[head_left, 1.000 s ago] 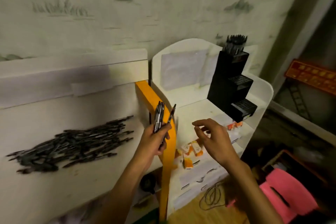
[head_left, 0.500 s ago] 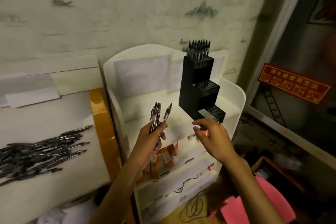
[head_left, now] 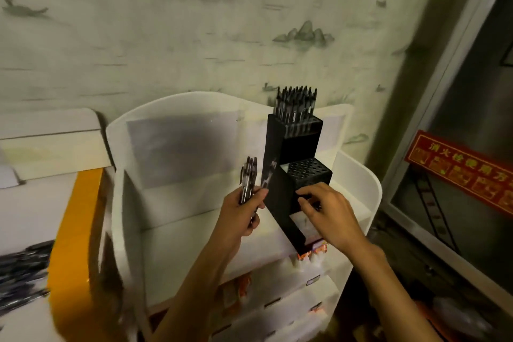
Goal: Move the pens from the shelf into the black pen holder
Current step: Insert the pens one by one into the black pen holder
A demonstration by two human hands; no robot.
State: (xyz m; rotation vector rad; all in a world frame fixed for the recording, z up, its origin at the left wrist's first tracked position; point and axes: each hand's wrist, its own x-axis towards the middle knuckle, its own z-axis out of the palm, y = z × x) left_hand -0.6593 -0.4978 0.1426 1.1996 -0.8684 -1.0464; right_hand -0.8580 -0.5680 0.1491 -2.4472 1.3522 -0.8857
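Note:
My left hand (head_left: 244, 212) grips a small bundle of black pens (head_left: 248, 179), tips up, just left of the black stepped pen holder (head_left: 280, 197). One pen (head_left: 268, 173) sticks out to the right of the bundle against the holder's side. The holder stands on the white display stand (head_left: 177, 241); its top tier is full of pens (head_left: 296, 104), and its middle tier (head_left: 306, 173) shows bare holes. My right hand (head_left: 327, 211) hovers with loosely bent fingers over the holder's lowest tier and hides it. Whether it touches the holder is unclear. A blurred pile of pens (head_left: 22, 277) lies on the shelf at far left.
An orange upright panel (head_left: 75, 244) separates the left shelf from the white stand. Orange-and-white packets (head_left: 311, 253) sit on the stand's lower rows. A red sign (head_left: 460, 169) hangs on the glass door at right. Patterned wallpaper lies behind.
The view has swung right and closer to the holder. My left hand carried the pens up beside the holder. My right hand moved forward over its lowest tier.

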